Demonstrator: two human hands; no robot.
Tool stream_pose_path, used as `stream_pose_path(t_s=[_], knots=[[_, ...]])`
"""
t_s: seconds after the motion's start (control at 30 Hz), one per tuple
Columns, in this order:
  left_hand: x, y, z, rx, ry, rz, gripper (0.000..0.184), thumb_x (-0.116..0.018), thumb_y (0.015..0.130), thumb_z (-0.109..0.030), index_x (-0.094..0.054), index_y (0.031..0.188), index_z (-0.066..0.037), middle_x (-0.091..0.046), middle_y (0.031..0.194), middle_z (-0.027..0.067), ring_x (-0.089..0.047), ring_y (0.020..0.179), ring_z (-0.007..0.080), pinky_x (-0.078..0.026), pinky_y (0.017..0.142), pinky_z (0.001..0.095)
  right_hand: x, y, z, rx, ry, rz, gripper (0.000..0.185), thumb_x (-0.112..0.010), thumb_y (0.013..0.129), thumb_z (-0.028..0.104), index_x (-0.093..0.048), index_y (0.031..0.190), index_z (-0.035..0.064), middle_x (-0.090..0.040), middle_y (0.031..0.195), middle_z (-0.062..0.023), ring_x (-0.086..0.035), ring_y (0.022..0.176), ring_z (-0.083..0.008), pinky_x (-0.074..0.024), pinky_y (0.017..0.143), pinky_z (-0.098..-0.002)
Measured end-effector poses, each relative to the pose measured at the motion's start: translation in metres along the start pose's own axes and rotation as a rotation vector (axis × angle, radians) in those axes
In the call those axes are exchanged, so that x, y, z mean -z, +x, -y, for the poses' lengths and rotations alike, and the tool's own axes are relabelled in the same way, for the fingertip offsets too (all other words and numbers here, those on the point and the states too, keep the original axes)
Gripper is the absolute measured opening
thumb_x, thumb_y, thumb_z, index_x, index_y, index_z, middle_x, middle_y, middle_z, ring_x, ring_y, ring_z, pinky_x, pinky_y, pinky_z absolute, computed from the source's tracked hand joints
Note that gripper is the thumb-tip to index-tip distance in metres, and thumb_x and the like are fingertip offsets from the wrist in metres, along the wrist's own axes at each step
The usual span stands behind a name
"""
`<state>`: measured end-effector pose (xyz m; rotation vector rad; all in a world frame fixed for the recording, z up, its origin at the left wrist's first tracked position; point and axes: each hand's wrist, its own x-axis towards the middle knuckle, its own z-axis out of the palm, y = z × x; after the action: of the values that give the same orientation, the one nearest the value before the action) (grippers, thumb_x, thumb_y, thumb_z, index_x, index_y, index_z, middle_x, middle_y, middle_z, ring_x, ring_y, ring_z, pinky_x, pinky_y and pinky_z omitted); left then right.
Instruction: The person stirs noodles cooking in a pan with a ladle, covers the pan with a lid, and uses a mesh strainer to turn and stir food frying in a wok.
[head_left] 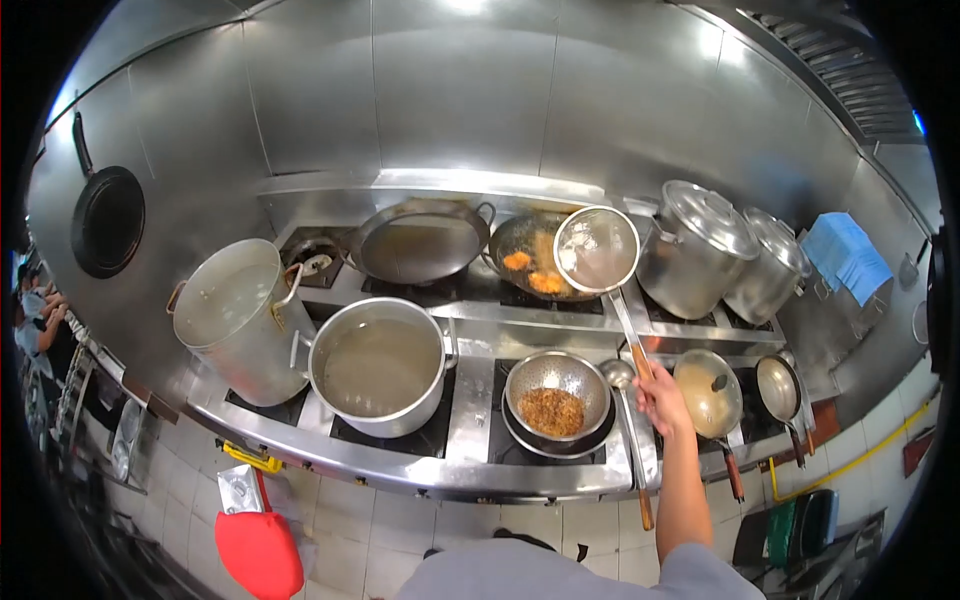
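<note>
My right hand (660,400) is closed around the wooden handle of a round fine-mesh strainer (597,250). The strainer's mesh bowl hangs over the right side of a dark wok (510,237), where orange pieces (546,282) fry in bubbling oil. Below and left of my hand, a perforated metal colander (530,375) with brown crumbly bits (552,411) rests in a dark pan on the front burner. A long ladle (632,430) with a wooden handle end lies between the colander and my forearm. My left hand is not in view.
Two large pots (240,310) (385,365) of cloudy liquid stand front left. A second wok (415,245) sits behind them. Lidded pots (700,250) stand back right, and a covered pan (708,395) and a small pan (777,388) front right. A red stool (258,553) is on the floor.
</note>
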<state>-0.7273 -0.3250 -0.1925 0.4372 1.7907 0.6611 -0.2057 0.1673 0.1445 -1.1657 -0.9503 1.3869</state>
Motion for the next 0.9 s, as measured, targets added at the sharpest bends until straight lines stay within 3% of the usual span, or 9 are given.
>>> stream_pose_path(t_s=[0.1,0.17,0.23,0.27,0.37,0.6,0.77,0.83,0.9], knots=[[0.014,0.039,0.002,-0.393,0.503,0.138,0.036,-0.058,0.084,-0.028,-0.053,0.115,-0.009,-0.064,0.096,0.0127,-0.062,0.084,0.0253,-0.051,0.064,0.0436,0.026,-0.070,-0.029,-0.083,-0.042,-0.017,0.040,-0.049,0.084,-0.001,-0.043,0.122,0.0110,-0.049,0.074,-0.0001,-0.035,0.049,-0.0047,-0.0262,0.040,-0.0182],[0.015,0.059,-0.003,-0.154,0.221,0.138,0.031,-0.053,0.089,-0.029,-0.054,0.110,-0.006,-0.062,0.086,0.0083,-0.061,0.063,0.0215,-0.051,0.049,0.0336,0.036,-0.111,-0.039,-0.105,-0.217,-0.113,0.035,-0.054,0.087,0.005,-0.049,0.121,0.0094,-0.050,0.073,0.0022,-0.040,0.053,-0.0028,-0.0294,0.044,-0.0171],[0.019,0.076,-0.026,0.237,-0.071,0.020,0.030,-0.053,0.090,-0.031,-0.055,0.107,-0.007,-0.062,0.084,0.0081,-0.059,0.058,0.0201,-0.050,0.048,0.0336,0.051,-0.140,-0.056,-0.039,-0.483,-0.136,0.033,-0.059,0.087,0.009,-0.057,0.120,0.0064,-0.053,0.077,0.0048,-0.045,0.062,-0.0040,-0.0362,0.054,-0.0184],[0.026,0.087,-0.034,0.258,-0.087,0.042,0.029,-0.053,0.090,-0.031,-0.055,0.108,-0.007,-0.062,0.085,0.0083,-0.058,0.058,0.0199,-0.050,0.049,0.0335,0.048,-0.149,-0.059,-0.043,-0.487,-0.146,0.033,-0.059,0.087,0.009,-0.057,0.120,0.0064,-0.053,0.077,0.0048,-0.045,0.062,-0.0040,-0.0362,0.054,-0.0184],[0.034,0.101,-0.069,0.177,-0.050,0.000,0.031,-0.055,0.089,-0.029,-0.053,0.110,-0.007,-0.062,0.087,0.0085,-0.060,0.062,0.0199,-0.050,0.051,0.0334,0.039,-0.170,-0.068,0.256,-0.971,-0.206,0.039,-0.063,0.081,0.007,-0.060,0.120,0.0109,-0.053,0.073,-0.0022,-0.053,0.068,-0.0168,-0.0446,0.066,-0.0295],[0.024,0.112,-0.103,0.073,-0.115,0.036,0.032,-0.057,0.087,-0.027,-0.052,0.113,-0.009,-0.063,0.093,0.0092,-0.061,0.068,0.0227,-0.051,0.053,0.0339,0.011,-0.178,-0.087,0.282,-1.417,-0.178,0.043,-0.066,0.078,0.010,-0.061,0.119,0.0202,-0.052,0.076,-0.0099,-0.056,0.069,-0.0267,-0.0468,0.065,-0.0350],[-0.012,0.099,-0.087,0.032,-0.077,0.047,0.028,-0.061,0.084,-0.023,-0.057,0.106,-0.005,-0.064,0.090,0.0099,-0.063,0.071,0.0222,-0.053,0.056,0.0358,-0.002,-0.178,-0.076,0.227,-1.354,-0.226,0.041,-0.066,0.078,0.014,-0.061,0.118,0.0217,-0.055,0.080,-0.0115,-0.058,0.075,-0.0302,-0.0477,0.069,-0.0396],[-0.043,0.088,-0.121,-0.080,-0.057,0.077,0.034,-0.063,0.083,-0.023,-0.056,0.107,0.000,-0.063,0.093,0.0114,-0.063,0.078,0.0217,-0.054,0.062,0.0339,0.003,-0.178,-0.085,0.199,-1.426,-0.162,0.041,-0.065,0.079,0.014,-0.059,0.119,0.0201,-0.059,0.085,-0.0104,-0.059,0.077,-0.0314,-0.0480,0.069,-0.0422],[-0.079,0.071,-0.189,-0.147,-0.230,0.286,0.034,-0.061,0.086,-0.022,-0.055,0.110,0.001,-0.063,0.098,0.0116,-0.063,0.086,0.0224,-0.053,0.069,0.0326,0.007,-0.178,-0.092,0.286,-1.345,-0.161,0.041,-0.064,0.080,0.012,-0.058,0.119,0.0169,-0.059,0.087,-0.0116,-0.059,0.076,-0.0303,-0.0480,0.071,-0.0400]])
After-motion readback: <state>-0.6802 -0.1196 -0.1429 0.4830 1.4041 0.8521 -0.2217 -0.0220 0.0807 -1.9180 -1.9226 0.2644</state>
